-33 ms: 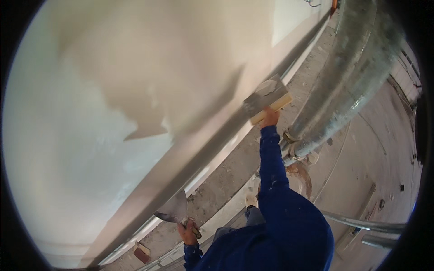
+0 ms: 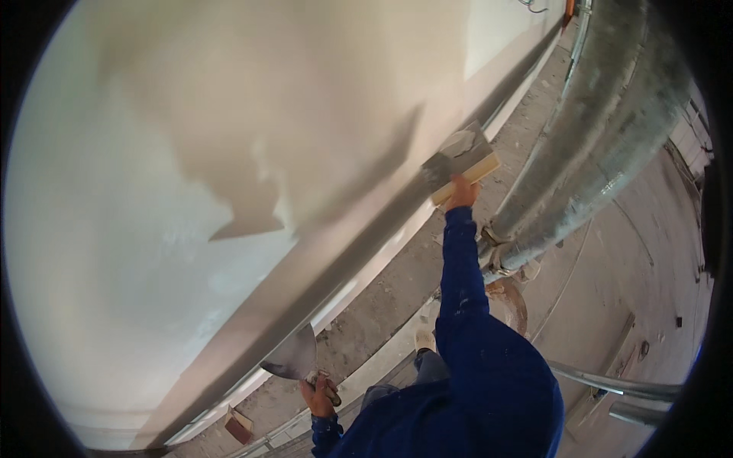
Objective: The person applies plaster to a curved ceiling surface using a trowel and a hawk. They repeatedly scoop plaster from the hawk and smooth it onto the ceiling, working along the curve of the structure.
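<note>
Right-hand (image 2: 462,192) fingers closed on the pale wooden bar of a flat, rectangular grey board (image 2: 458,162), just past 2 o'clock from centre. Lighter paste smear (image 2: 458,143) on the board's upward face. Can't tell if the board touches the wall.

Left-hand (image 2: 317,395) fingers wrapped round the stubby handle of a grey metal trowel with a broad, rounded blade (image 2: 293,354). Hand between 6 and 7 o'clock, blade at 7, pointing up toward the wall's foot.

Next out: dark-blue long sleeves, white specks on the right one (image 2: 462,259).

Smooth, pale plaster wall (image 2: 130,305) fills 8 through 12 o'clock. Jagged beige-brown patch (image 2: 244,202) on it, past 9.

Rough grey floor strip (image 2: 382,298) runs along the wall's foot. Reddish-brown block (image 2: 238,429) on it at 7, near the lower edge.

Round, reddish-brown container (image 2: 507,305) at 4, part hidden by the right sleeve. Thick, scuffed silvery tubes (image 2: 611,137) slant down from 1 toward 3.
</note>
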Available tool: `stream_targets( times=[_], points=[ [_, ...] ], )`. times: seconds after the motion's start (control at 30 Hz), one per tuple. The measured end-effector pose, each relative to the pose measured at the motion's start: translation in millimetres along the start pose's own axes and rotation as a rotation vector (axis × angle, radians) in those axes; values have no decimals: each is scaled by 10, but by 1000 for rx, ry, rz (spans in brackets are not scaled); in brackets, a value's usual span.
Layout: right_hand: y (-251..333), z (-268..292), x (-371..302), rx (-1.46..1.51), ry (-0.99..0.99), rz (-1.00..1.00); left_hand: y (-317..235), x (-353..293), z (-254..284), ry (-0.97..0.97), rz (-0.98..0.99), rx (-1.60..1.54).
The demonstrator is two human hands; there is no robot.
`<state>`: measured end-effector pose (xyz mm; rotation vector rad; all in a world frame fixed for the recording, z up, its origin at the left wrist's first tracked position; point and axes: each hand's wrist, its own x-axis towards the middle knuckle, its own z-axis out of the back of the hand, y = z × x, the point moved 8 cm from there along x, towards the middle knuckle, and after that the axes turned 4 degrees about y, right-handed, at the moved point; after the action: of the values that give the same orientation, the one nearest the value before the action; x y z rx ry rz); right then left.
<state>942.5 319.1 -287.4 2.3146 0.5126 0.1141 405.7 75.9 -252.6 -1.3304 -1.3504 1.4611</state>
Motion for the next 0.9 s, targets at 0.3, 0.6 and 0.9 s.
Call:
stream_targets(
  times=[0.3,0.6,0.9],
  points=[
    [36,-353,1378,-703,-44,369,11,-84,82,-189,65,58],
    [1,-637,1789,-976,-44,484,608,-84,501,-198,272,54],
    [-464,-938,2212,-781,378,267,520,-107,423,-213,371,81]
  ],
)
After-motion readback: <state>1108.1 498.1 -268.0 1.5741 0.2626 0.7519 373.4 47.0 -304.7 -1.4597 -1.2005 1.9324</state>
